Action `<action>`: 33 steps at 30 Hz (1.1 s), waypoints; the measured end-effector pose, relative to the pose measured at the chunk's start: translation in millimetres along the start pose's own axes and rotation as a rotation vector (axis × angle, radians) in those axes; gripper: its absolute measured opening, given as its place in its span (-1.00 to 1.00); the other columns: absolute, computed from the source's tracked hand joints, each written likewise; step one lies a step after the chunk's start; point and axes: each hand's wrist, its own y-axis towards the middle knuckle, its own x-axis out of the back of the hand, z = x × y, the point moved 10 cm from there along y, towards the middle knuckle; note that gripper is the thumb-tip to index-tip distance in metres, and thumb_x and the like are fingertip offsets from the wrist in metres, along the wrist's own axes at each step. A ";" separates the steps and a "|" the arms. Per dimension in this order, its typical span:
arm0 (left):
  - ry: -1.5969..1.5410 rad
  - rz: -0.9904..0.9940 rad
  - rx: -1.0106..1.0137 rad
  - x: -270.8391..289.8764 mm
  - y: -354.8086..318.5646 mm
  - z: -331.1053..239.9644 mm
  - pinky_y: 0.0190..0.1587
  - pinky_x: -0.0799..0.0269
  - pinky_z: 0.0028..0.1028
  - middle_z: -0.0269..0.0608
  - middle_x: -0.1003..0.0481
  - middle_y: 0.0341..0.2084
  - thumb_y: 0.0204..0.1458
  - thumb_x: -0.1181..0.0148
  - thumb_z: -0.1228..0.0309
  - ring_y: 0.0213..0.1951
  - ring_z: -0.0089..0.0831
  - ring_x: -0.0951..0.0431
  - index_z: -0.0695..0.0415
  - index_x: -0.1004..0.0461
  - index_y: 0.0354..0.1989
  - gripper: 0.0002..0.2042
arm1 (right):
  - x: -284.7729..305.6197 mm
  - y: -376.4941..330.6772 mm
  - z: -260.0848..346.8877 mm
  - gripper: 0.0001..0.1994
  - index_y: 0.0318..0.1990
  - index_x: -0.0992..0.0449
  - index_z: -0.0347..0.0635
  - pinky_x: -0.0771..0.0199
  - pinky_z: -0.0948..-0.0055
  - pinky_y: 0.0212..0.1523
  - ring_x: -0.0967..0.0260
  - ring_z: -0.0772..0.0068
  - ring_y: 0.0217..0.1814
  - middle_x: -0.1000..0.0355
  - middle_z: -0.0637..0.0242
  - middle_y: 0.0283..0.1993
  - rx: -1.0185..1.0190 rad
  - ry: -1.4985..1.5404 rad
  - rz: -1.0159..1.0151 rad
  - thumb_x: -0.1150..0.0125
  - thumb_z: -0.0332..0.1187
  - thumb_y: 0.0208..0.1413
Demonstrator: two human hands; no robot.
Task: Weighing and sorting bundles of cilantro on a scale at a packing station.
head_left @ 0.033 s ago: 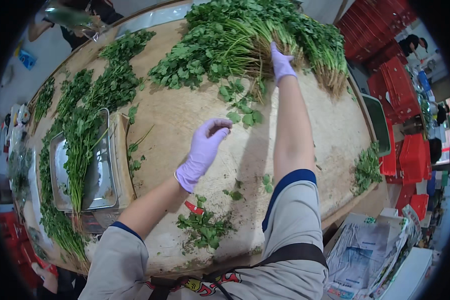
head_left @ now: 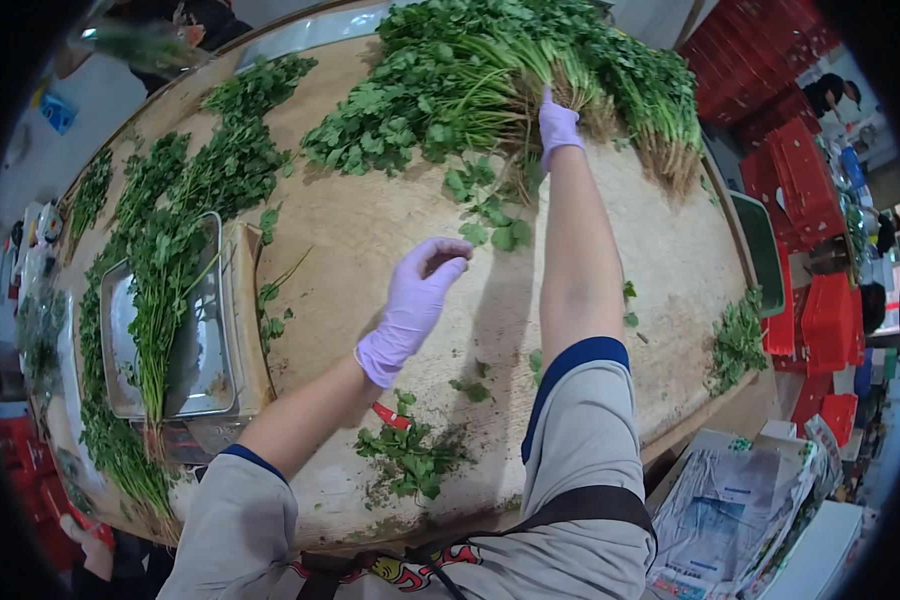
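My right hand (head_left: 558,127), in a purple glove, reaches to the far side of the table into a big pile of leafy green coriander (head_left: 450,85). Its fingers are closed at the root ends of a bunch and partly hidden by the stems. My left hand (head_left: 425,300), also gloved, hovers over the middle of the table with fingers loosely curled and a gap to the thumb; nothing shows in it. Loose coriander sprigs (head_left: 495,228) lie beyond it. Nearer me, a small red-handled tool (head_left: 390,415) lies partly under a leafy heap (head_left: 417,465) with dirt around it.
At left, a metal tray (head_left: 205,385) on a scale carries a coriander bunch (head_left: 155,330); more bunches lie beside it. A green bin (head_left: 760,255) and red crates (head_left: 800,185) stand off the right edge. A newspaper-covered box (head_left: 725,500) sits at lower right. Other people are around.
My right hand and forearm have shifted slightly left at the pile. My left hand has edged a little right. At upper left, another person has moved. The bunches otherwise look the same.
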 end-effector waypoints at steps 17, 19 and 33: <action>0.434 -0.484 0.054 70.3 -98.9 47.7 -0.05 -0.24 -0.19 0.28 -0.33 -0.19 -0.16 -0.18 0.29 -0.14 0.12 -0.34 0.40 -0.12 -0.02 -0.42 | 161.7 -321.0 -151.0 -0.44 0.02 -0.24 -0.56 -0.17 0.25 0.12 -0.18 -0.14 0.13 -0.25 -0.27 0.04 0.293 -0.156 -0.163 0.09 -0.09 0.17; 0.525 -0.445 0.087 70.1 -128.3 53.6 -0.04 -0.24 -0.19 0.29 -0.34 -0.18 -0.15 -0.16 0.28 -0.12 0.13 -0.33 0.40 -0.13 -0.01 -0.41 | 194.4 -372.2 -183.7 -0.45 0.04 -0.23 -0.55 -0.18 0.26 0.11 -0.19 -0.11 0.13 -0.26 -0.25 0.04 0.178 -0.230 -0.154 0.09 -0.11 0.17; 0.635 -0.192 -0.151 112.8 -216.4 -29.9 -0.13 -0.34 -0.42 -0.03 -0.41 -0.25 -0.14 -0.20 0.30 -0.21 -0.30 -0.43 0.29 -0.39 -0.12 -0.59 | 178.0 -460.1 -57.0 -0.76 -0.35 -0.35 -0.16 -0.37 0.21 -0.34 -0.37 0.19 -0.35 -0.40 0.24 -0.43 0.767 -1.146 -0.276 -0.05 -0.17 0.06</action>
